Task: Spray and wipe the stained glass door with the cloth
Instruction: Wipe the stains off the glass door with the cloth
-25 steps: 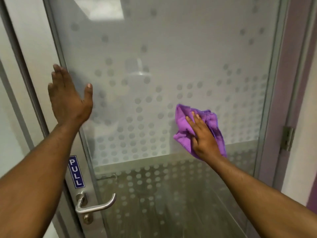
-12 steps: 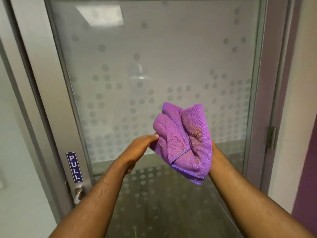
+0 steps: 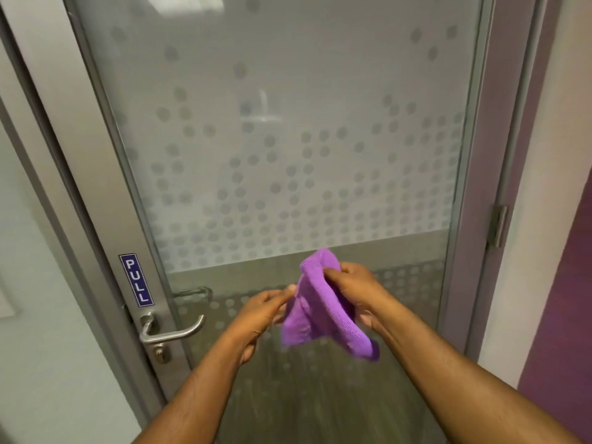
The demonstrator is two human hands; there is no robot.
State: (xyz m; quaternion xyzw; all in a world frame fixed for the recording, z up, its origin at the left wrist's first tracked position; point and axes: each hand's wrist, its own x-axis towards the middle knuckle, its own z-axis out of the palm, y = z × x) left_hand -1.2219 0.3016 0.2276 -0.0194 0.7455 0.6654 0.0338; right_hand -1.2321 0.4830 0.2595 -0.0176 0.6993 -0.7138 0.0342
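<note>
The glass door fills the view, frosted with a dotted pattern above and clearer glass below. A purple cloth hangs crumpled in front of its lower part, off the glass. My right hand grips the cloth's upper fold. My left hand pinches its left edge with the fingertips. No spray bottle is in view.
The door's metal frame carries a blue PULL sign and a lever handle with a keyhole below. A hinge sits on the right frame, beside a white and purple wall.
My right hand took the cloth off the glass and lowered it. My left hand left the door frame and came across to pinch the cloth. The view pulled back slightly.
</note>
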